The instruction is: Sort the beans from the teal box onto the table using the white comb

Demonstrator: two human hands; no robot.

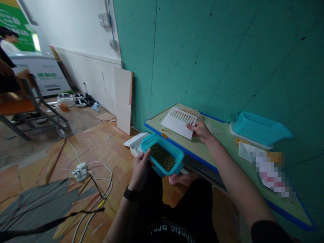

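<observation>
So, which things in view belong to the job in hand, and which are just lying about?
Part of the job, as it looks:
turquoise tub of green beans, in the left hand
white slotted sheet, in the right hand
loose grains on the table, probably

Apparently just lying about:
power strip
leaning board
open white box

The tub [180,156] is turquoise, the beans [162,157] green, the slotted card [176,126] white.
</observation>
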